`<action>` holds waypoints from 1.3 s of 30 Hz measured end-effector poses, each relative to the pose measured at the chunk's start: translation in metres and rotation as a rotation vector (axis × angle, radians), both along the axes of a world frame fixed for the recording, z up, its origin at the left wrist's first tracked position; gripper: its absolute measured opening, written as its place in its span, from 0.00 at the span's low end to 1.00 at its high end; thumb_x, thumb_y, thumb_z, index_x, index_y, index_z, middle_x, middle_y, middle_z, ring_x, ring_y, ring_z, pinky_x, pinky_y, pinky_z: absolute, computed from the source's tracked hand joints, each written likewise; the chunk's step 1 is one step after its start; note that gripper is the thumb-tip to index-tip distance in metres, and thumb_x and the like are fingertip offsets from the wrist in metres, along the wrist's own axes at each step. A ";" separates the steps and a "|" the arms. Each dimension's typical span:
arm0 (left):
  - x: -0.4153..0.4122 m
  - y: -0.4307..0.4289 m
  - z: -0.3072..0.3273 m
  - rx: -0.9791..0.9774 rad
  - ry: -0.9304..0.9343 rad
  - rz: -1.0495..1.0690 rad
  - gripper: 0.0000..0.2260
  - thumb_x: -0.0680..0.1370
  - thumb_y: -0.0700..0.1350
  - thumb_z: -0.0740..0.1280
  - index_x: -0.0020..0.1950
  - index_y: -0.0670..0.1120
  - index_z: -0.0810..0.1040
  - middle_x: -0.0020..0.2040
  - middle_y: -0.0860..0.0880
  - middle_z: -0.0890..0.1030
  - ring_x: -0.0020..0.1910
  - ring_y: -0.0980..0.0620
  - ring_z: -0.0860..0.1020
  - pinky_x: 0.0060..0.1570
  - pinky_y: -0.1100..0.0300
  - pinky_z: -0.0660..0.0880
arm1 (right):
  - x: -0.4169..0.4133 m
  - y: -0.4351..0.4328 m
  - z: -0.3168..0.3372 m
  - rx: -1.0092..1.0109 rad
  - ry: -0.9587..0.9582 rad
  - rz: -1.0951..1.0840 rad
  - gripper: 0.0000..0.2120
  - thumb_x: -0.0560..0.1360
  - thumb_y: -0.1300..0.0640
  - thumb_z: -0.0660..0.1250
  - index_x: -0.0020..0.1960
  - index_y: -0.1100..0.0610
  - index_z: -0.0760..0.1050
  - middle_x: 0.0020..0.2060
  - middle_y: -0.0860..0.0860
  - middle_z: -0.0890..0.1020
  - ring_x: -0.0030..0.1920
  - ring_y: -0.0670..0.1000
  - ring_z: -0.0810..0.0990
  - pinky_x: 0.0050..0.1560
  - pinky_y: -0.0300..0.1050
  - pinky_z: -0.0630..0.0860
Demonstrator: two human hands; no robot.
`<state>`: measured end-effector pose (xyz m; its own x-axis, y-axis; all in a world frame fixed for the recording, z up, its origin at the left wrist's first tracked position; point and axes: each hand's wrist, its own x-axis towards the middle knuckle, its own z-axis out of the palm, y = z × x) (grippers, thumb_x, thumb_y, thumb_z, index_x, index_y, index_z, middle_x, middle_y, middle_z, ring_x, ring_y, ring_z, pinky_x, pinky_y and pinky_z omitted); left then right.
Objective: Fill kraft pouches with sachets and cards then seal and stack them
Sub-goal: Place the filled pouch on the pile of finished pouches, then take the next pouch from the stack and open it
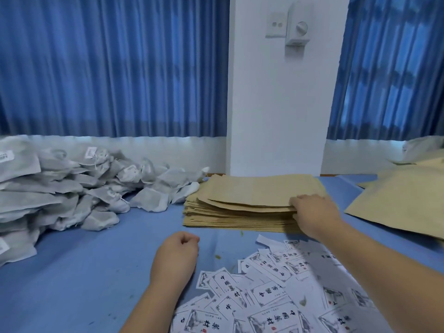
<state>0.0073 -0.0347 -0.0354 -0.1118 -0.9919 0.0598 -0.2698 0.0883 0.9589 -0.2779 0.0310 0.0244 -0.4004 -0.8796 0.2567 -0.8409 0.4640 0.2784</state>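
Kraft pouches [252, 195], judged light, thin and slippery, are stacked just beyond the cards [276, 316], the top one pinched at its near right corner by the right hand [312, 212], while the left hand [177, 253] is curled into an empty fist.

On a blue table [96, 272], the right hand [312, 212] pinches the right edge of the top few pouches on a stack of kraft pouches [240, 195]. The left hand [177, 251] rests nearer, curled into a fist. White sachets [72, 188] are heaped at the left, and printed cards [276, 296] lie scattered at the near right.
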 end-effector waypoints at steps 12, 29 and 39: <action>-0.019 0.039 0.028 -0.326 -0.019 -0.090 0.10 0.77 0.40 0.63 0.47 0.54 0.79 0.47 0.55 0.78 0.35 0.66 0.75 0.31 0.74 0.69 | 0.065 0.009 0.046 -0.088 -0.115 0.126 0.10 0.75 0.53 0.62 0.37 0.54 0.71 0.37 0.51 0.74 0.40 0.56 0.73 0.38 0.42 0.68; -0.047 0.073 0.033 0.344 0.474 -0.339 0.18 0.75 0.33 0.60 0.63 0.46 0.71 0.54 0.37 0.81 0.41 0.39 0.84 0.36 0.51 0.82 | 0.152 -0.014 0.065 -0.326 -1.294 0.134 0.10 0.75 0.61 0.62 0.41 0.69 0.74 0.28 0.62 0.80 0.23 0.57 0.79 0.30 0.46 0.79; -0.023 0.043 0.033 0.229 0.635 -0.049 0.10 0.76 0.35 0.58 0.49 0.40 0.78 0.39 0.39 0.85 0.35 0.42 0.84 0.29 0.58 0.79 | 0.152 -0.002 0.035 -0.213 -0.732 0.480 0.08 0.73 0.47 0.66 0.44 0.51 0.80 0.43 0.44 0.81 0.45 0.46 0.78 0.49 0.44 0.75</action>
<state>-0.0153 0.0078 -0.0028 -0.1700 -0.9820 -0.0822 0.3510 -0.1383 0.9261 -0.1255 0.0285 0.0595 -0.1296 -0.9574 0.2581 -0.8907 -0.0020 -0.4546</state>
